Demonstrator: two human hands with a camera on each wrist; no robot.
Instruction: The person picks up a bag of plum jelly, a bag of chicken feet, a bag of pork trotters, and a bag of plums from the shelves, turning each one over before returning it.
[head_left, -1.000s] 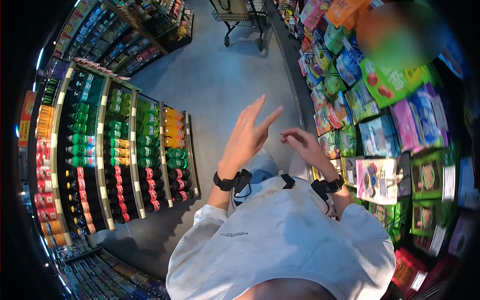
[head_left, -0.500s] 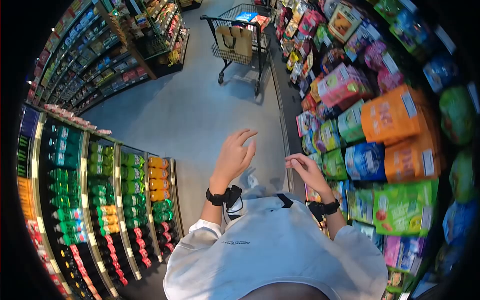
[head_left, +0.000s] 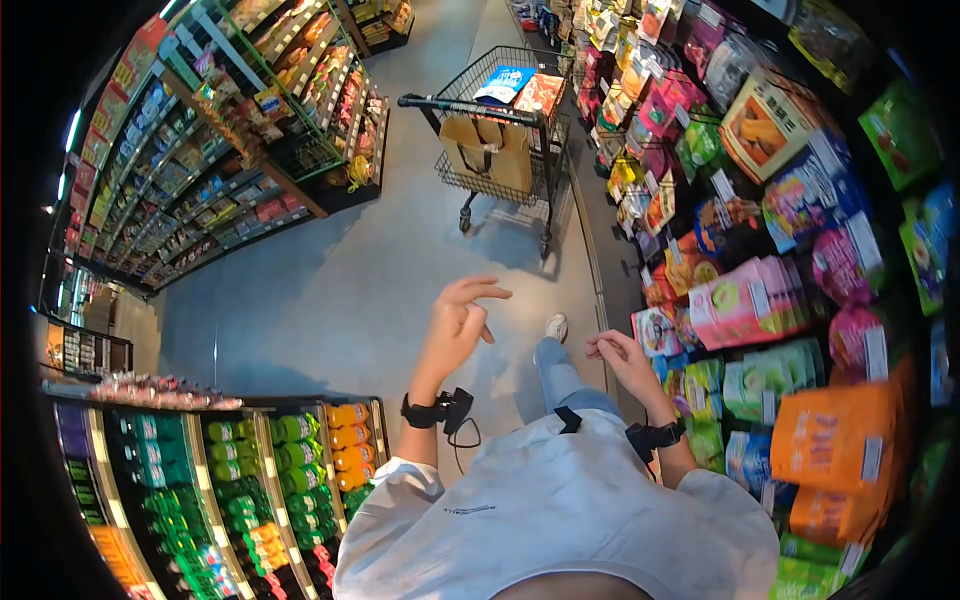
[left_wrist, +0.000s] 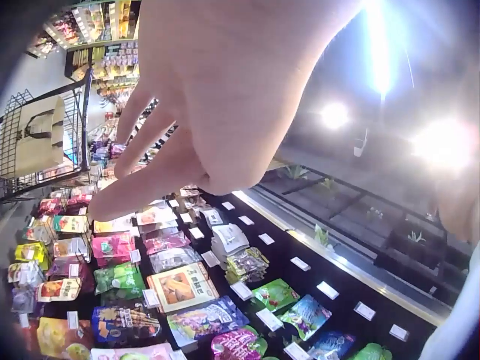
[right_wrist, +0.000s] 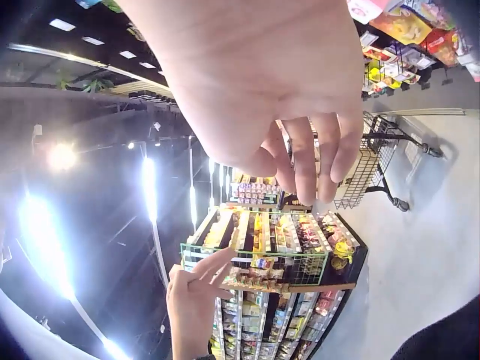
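Both hands are held in the air before the body and hold nothing. In the head view the left hand (head_left: 458, 325) is at centre, its fingers loosely bent and pointing right. To its right the right hand (head_left: 624, 362) hangs with softly curled fingers near the snack shelf. The left wrist view shows the left hand (left_wrist: 217, 105) large, over the snack packs in that picture. The right wrist view has the right hand (right_wrist: 262, 90) at the top with relaxed fingers. Ahead stands a black wire shopping cart (head_left: 487, 108), apart from both hands, with a brown bag (head_left: 490, 155) on its near side.
A blue pack (head_left: 506, 83) and a red pack (head_left: 540, 93) lie in the cart basket. Bagged snacks, such as an orange bag (head_left: 825, 435), line the right side. Bottle racks (head_left: 262, 480) stand at lower left, more shelves (head_left: 165, 195) beyond. Grey floor (head_left: 300, 290) runs between.
The cart has come closer and lower in the head view, while the shelves have shifted downward. The left hand's spread fingers have relaxed and bent; the right hand stays loosely curled.
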